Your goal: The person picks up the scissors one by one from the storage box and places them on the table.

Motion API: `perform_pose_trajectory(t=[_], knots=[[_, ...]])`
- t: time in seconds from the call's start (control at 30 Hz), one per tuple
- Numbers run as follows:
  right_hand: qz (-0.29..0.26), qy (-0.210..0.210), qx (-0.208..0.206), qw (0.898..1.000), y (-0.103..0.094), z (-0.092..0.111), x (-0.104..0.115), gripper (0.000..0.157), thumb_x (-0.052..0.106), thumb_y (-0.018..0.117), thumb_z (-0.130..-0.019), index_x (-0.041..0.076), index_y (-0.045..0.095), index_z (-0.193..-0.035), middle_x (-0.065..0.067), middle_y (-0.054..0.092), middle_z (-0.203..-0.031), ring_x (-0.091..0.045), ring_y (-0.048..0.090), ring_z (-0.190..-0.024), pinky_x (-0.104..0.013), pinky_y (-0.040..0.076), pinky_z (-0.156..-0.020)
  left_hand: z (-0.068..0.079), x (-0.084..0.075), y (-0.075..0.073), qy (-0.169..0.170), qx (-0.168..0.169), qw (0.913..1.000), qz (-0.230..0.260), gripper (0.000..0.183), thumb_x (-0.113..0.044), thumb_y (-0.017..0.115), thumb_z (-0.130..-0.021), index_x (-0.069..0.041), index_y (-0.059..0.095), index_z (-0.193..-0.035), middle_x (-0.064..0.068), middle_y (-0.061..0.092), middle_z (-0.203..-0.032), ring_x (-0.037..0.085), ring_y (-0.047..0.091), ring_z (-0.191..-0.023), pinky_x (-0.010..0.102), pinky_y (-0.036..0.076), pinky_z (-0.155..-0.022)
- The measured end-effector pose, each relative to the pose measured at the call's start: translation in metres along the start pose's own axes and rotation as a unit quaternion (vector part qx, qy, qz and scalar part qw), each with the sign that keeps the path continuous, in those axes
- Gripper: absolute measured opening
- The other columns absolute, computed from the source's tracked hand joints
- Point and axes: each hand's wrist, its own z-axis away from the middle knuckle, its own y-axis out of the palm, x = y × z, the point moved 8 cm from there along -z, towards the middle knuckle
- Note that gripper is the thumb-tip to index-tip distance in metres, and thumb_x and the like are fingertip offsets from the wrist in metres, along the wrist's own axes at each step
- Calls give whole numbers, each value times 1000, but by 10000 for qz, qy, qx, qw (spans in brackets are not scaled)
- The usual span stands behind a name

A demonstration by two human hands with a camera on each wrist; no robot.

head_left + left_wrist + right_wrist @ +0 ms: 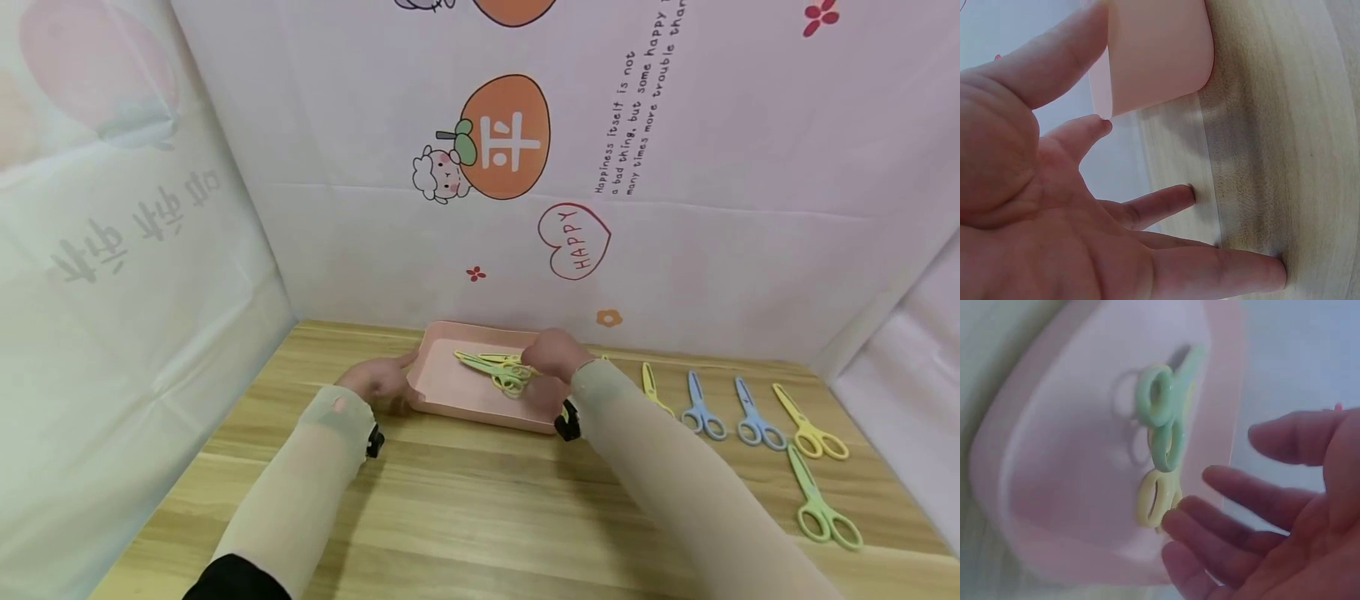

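Observation:
A shallow pink tray [465, 406] stands at the back of the wooden table. Inside it lie light green scissors [482, 364] over yellow scissors [1145, 495], handles toward the right. At the tray's left end is my left hand [378, 379], its thumb and forefinger right at the corner of the rim and its other fingertips down on the wood. My right hand [555, 354] hovers over the tray's right part, fingers loosely bent and apart from the thumb. Its fingertips are close to the yellow handles in the right wrist view, and nothing is between them.
Right of the tray lie blue scissors [696, 393], a second blue pair [746, 400], yellow scissors [791, 407] and green scissors [805, 477]. Another yellow pair [648, 385] is partly hidden by my right forearm. A printed white cloth [360, 250] hangs behind the table.

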Motion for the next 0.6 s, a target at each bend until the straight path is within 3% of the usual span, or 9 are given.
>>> perform_pose_trajectory(t=[0.07,0.1,0.2,0.3,0.4,0.6], knots=[[-102,178,57,9998,0,-4,-4,33,10,56,-92,11,46,-60,-5,44,-69,-20,44,-65,-35,40,-65,1,0,0,-9,-15,10000,19,104,-25,83,-83,-30,14,-162,19,15,-163,41,13,-146,57,20,-113],[70,129,83,9999,0,-5,-4,33,9,56,-93,11,48,-61,-4,47,-73,-19,45,-67,-35,41,-66,1,0,0,-16,-20,10000,41,104,-25,83,-83,-30,14,-162,19,15,-163,41,13,-146,57,20,-113],[907,-7,283,9955,8,-11,-3,38,4,53,-93,13,42,-57,-3,39,-66,-18,35,-61,-33,35,-61,1,-1,0,-25,-24,10000,39,104,-25,83,-84,-31,14,-161,19,14,-163,42,12,-146,57,20,-113],[2061,-317,446,9770,16,-13,6,42,6,54,-92,15,39,-54,1,33,-60,-15,29,-58,-31,30,-59,1,0,0,-37,4,10000,63,104,-25,83,-84,-31,13,-161,19,12,-163,42,12,-146,57,21,-113],[2608,-329,503,9635,22,-12,13,41,12,56,-90,17,39,-53,2,32,-56,-15,29,-54,-30,28,-57,1,1,0,-22,44,9999,89,104,-25,82,-84,-31,13,-161,20,12,-163,43,12,-146,57,22,-112],[2338,-9,349,9717,21,-10,12,41,12,57,-89,16,41,-52,2,34,-55,-14,33,-52,-30,29,-55,4,0,-1,-29,-17,10000,25,104,-26,83,-83,-31,14,-161,19,14,-163,42,13,-146,58,21,-112]])
